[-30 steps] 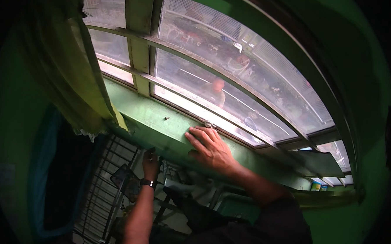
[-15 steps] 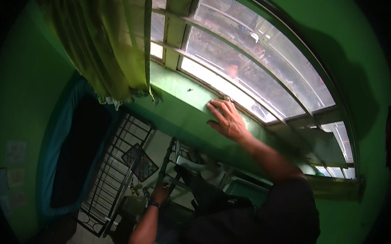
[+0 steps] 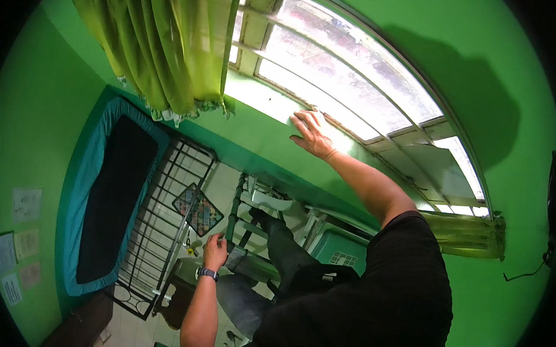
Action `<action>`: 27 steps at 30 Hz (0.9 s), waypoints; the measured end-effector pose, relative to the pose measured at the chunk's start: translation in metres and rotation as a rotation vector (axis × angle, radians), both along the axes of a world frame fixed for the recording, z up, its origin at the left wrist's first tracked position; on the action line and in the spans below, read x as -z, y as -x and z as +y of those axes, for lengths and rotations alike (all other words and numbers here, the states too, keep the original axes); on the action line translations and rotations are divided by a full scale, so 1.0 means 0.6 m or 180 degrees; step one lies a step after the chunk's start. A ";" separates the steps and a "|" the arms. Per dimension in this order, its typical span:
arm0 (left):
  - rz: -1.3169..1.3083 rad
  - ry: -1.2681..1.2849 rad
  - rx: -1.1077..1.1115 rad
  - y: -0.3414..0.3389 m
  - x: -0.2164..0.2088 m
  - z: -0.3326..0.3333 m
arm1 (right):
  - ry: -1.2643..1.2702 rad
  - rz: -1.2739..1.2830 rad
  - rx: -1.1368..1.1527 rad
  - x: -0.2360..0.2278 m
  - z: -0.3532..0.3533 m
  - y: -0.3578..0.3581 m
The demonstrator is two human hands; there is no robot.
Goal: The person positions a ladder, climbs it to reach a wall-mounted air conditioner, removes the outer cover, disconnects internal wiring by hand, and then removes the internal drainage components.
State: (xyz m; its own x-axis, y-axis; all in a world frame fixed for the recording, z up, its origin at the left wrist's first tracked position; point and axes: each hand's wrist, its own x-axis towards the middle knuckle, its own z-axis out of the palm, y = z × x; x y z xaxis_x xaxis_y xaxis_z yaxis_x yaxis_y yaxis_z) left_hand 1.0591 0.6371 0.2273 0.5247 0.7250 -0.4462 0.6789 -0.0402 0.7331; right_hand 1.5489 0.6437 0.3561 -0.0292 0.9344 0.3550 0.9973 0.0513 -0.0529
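My right hand [image 3: 314, 135] is open, its fingers spread on the bright window sill [image 3: 265, 101], close to the window frame. Lower down, my left hand [image 3: 215, 252], with a dark watch on its wrist, closes on the top of a dark tubular ladder [image 3: 233, 215]. Its fingertips are partly hidden there. A grey block-like piece [image 3: 243, 260] sits just right of that hand. One of my feet [image 3: 260, 218] rests by a rung, and my legs straddle the ladder's upper part.
A barred window [image 3: 351, 71] fills the upper right. A yellow-green curtain [image 3: 165, 51] hangs left of it. Below are a black metal rail [image 3: 145, 242], a mattress with a teal cover [image 3: 83, 227], a patterned mat [image 3: 197, 210] and a green tray-like surface [image 3: 337, 247]. Papers [image 3: 27, 206] are on the left wall.
The picture has become brighter and the view has shifted slightly. My right hand stays on the sill. My left hand has moved a little left and up on the ladder.
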 end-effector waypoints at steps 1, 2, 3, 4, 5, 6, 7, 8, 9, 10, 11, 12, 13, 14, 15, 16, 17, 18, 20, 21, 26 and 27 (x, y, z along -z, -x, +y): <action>0.0046 0.0055 0.0031 0.013 0.004 -0.010 | -0.0038 -0.0116 0.0013 0.005 0.002 0.001; 0.0031 -0.0062 0.0039 0.033 0.019 -0.024 | -0.0028 -0.0084 0.0006 0.004 0.007 0.004; 0.0000 -0.0081 0.0062 0.041 0.021 -0.032 | 0.0021 -0.0089 0.0036 0.010 0.004 0.001; 0.0072 -0.0019 0.0074 0.050 0.016 -0.040 | 0.0063 -0.0163 0.0099 0.018 0.002 0.000; 0.0145 0.0042 0.0082 0.060 0.010 -0.049 | 0.0103 -0.0236 0.0159 0.025 -0.001 -0.004; 0.0159 -0.0054 0.0100 0.070 -0.001 -0.058 | 0.0088 -0.0238 0.0169 0.025 -0.001 -0.003; 0.0155 -0.0071 0.0105 0.079 -0.011 -0.064 | 0.0148 -0.0325 0.0191 0.025 -0.002 -0.003; 0.0103 0.0128 -0.0009 0.087 -0.020 -0.071 | 0.0209 -0.0412 0.0211 0.025 -0.003 -0.003; 0.0054 0.0322 -0.0128 0.099 -0.033 -0.078 | 0.0188 -0.0411 0.0209 0.029 -0.003 -0.002; 0.0099 0.0442 -0.0330 0.127 -0.012 -0.094 | 0.0234 -0.0439 0.0231 0.027 0.005 0.003; 0.0090 0.0431 -0.0345 0.146 -0.015 -0.108 | 0.0295 -0.0475 0.0281 0.027 0.004 0.006; 0.0109 0.0376 -0.0402 0.162 -0.021 -0.117 | 0.0339 -0.0454 0.0285 0.020 0.005 0.011; 0.0102 0.0319 -0.0437 0.163 -0.031 -0.118 | 0.0318 -0.0475 0.0289 0.022 0.001 0.006; 0.0151 0.0581 -0.0556 0.170 -0.046 -0.123 | 0.0288 -0.0474 0.0293 0.024 -0.003 0.001; 0.0148 0.0556 -0.0565 0.182 -0.055 -0.127 | 0.0254 -0.0453 0.0286 0.028 -0.004 0.002; 0.0308 0.0548 -0.0570 0.195 -0.057 -0.138 | 0.0280 -0.0511 0.0282 0.024 -0.002 0.002; 0.0469 0.0541 -0.0573 0.207 -0.059 -0.148 | 0.0256 -0.0521 0.0262 0.022 0.003 0.003; 0.0570 0.0456 -0.0544 0.216 -0.064 -0.154 | 0.0206 -0.0467 0.0246 0.025 0.004 0.003; 0.0547 0.0502 -0.0682 0.228 -0.073 -0.172 | 0.0148 -0.0410 0.0279 0.031 0.003 0.003; 0.0553 0.0557 -0.0818 0.233 -0.081 -0.180 | 0.0138 -0.0402 0.0251 0.034 0.005 0.004; 0.0461 0.0601 -0.1182 0.223 -0.121 -0.207 | 0.0179 -0.0247 0.0234 0.038 0.005 0.000; 0.0372 0.0624 -0.1277 0.224 -0.121 -0.216 | 0.0168 -0.0240 0.0185 0.033 0.006 0.001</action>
